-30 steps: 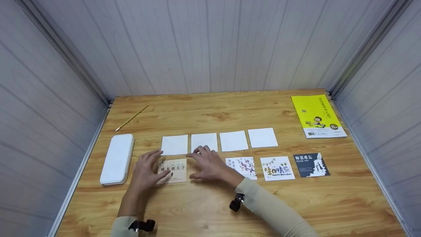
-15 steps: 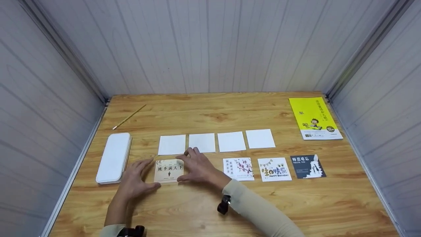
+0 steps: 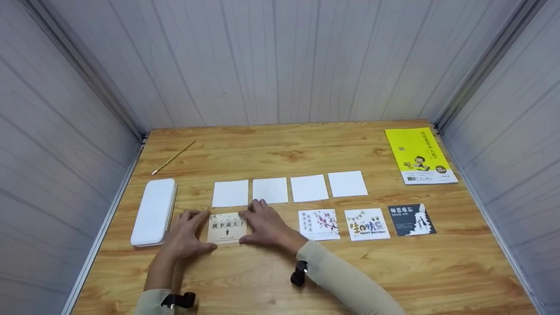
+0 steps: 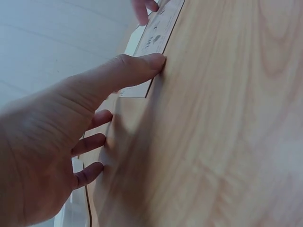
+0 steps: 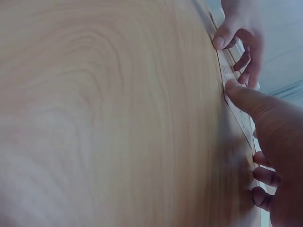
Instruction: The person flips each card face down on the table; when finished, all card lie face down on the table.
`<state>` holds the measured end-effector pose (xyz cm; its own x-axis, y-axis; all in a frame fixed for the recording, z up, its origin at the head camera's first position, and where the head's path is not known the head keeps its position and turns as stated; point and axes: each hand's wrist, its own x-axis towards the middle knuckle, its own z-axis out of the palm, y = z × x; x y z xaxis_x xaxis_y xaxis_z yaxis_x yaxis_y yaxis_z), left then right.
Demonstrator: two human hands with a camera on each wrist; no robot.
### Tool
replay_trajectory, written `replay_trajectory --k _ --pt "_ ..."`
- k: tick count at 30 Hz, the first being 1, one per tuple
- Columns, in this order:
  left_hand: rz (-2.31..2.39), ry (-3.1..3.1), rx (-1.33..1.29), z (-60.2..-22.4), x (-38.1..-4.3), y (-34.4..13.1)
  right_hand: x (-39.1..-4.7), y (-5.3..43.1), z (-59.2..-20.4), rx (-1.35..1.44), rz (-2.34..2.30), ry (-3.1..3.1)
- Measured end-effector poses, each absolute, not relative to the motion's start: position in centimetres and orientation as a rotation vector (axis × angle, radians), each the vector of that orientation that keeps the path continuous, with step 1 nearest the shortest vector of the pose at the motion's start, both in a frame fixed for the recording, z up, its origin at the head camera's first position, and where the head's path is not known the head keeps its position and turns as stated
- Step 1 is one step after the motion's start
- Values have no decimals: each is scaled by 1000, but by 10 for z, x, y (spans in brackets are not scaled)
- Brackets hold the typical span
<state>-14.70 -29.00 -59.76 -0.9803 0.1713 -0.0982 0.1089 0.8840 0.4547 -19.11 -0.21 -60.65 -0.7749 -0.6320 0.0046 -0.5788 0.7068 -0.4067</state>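
Note:
A beige printed card (image 3: 227, 234) lies flat on the wooden table in the head view. My left hand (image 3: 186, 236) is at its left side, thumb by the near left corner and index fingertip by the far left corner. At the right side my right hand (image 3: 267, 227) touches the card, index finger on the far right corner and thumb by the near right corner. Relaxed, spread fingers show on the left hand (image 4: 61, 127) in the left wrist view. In the right wrist view the thumb of my right hand (image 5: 284, 137) rests at the edge of the card (image 5: 240, 117).
Behind the card runs a row of several blank white cards (image 3: 230, 194). To the right lie a blossom card (image 3: 318, 224), a birthday card (image 3: 366, 224) and a dark card (image 3: 407, 221). A white case (image 3: 153, 212), a pencil (image 3: 174, 157) and a yellow book (image 3: 415, 151) lie around.
My left hand has drawn back from over the card to its left side, uncovering the print. The right hand has moved slightly left onto the card's right edge.

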Motion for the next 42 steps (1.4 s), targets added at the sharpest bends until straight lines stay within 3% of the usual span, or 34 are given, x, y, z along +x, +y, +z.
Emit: replay_trajectory --k 20,42 --pt "686 2895 261 -589 -153 -295 -193 -5 -606 -1038 -466 2825" --pt "661 2823 311 -588 -162 -293 -192 3 -608 -963 -661 2736"
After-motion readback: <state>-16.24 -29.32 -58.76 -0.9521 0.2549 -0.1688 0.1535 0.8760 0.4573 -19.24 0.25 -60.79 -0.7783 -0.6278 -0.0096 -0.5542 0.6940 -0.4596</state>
